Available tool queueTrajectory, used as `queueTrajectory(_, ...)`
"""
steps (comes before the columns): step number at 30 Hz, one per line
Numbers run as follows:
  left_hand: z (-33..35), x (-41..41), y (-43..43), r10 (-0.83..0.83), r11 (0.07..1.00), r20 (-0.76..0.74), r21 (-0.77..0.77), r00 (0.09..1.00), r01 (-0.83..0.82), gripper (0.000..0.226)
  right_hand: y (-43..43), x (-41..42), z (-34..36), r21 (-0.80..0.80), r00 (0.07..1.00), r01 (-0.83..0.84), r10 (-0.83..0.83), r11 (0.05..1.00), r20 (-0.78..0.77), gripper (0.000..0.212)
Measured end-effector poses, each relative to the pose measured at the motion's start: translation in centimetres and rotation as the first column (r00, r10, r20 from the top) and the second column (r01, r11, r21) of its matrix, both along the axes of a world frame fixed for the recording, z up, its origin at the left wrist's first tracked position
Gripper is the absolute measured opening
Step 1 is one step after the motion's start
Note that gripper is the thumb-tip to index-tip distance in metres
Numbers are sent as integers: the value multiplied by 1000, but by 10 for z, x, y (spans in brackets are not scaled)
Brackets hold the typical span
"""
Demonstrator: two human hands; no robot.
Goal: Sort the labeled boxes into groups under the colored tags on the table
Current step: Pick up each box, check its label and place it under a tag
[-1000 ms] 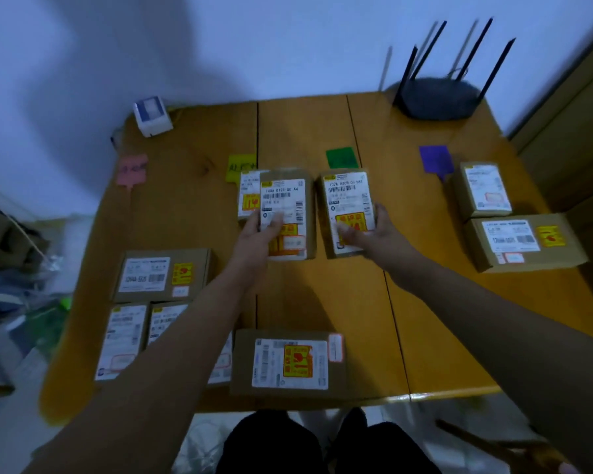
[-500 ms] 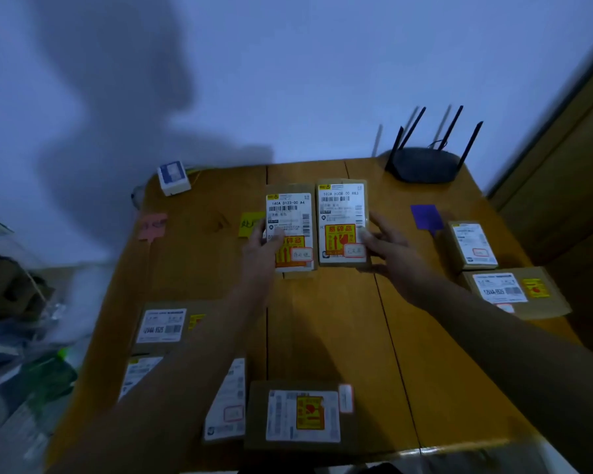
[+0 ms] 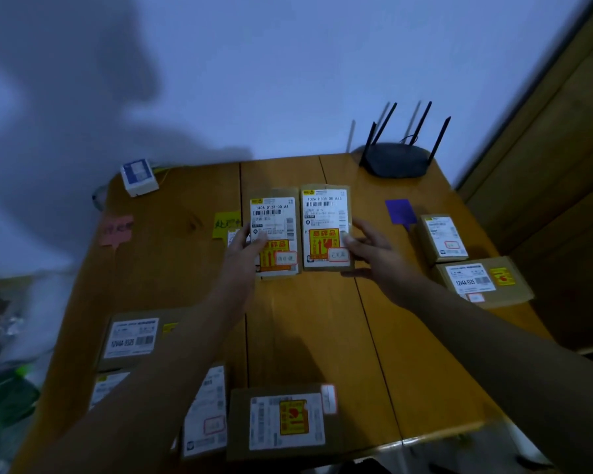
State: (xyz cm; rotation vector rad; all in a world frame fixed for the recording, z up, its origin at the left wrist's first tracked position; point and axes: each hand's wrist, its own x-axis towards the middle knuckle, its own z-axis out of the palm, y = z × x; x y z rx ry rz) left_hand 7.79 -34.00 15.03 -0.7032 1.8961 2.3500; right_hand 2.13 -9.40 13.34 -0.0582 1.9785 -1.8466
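Your left hand (image 3: pixel 245 249) grips the lower left edge of a flat cardboard box (image 3: pixel 275 232), thumb pressed on its glossy white shipping label, which reads 140A at the top above a yellow fragile sticker. Your right hand (image 3: pixel 370 253) clasps the right side of a second box (image 3: pixel 326 225) of the same slim rectangular shape, thumb on its label marked 102A. The two boxes sit side by side, edges nearly touching, at the middle back of the tabletop (image 3: pixel 315 336), a smooth orange-brown wooden surface made of broad planks with dark seams.

A yellow paper tag (image 3: pixel 225 223) with handwriting lies just left of your left hand's box, and a pink tag (image 3: pixel 116 230) lies farther left near the edge. A purple tag (image 3: pixel 399 211) lies to the right, with a small upright-labeled carton (image 3: pixel 444 241) just beside it and a wider brown carton (image 3: pixel 483 280) just in front of that.

Near you, a broad box with a yellow sticker (image 3: pixel 285 420) rests at the front edge, and more labeled boxes (image 3: pixel 132 336) lie front left, partly hidden by your left forearm. A black router (image 3: pixel 396 162) with four thin antennas stands at the back right, and a small white cube-shaped package (image 3: pixel 138 176) sits at the back left.
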Motion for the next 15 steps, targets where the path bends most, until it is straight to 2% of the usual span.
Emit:
queueTrajectory(3,-13,-1,-5,-65,997,41,-48,997,67,37,9,3,-6,27,999,-14,13,1000,39,45)
queueTrajectory(7,-35,-4,-10,-182,977,155,-87,971,197,52,22,10,-12,88,996,-15,8,996,86,62)
queueTrajectory(15,-70,-12,6,-293,948,239,-54,926,314,46,50,28,-33,148,975,59,-89,987,203,62)
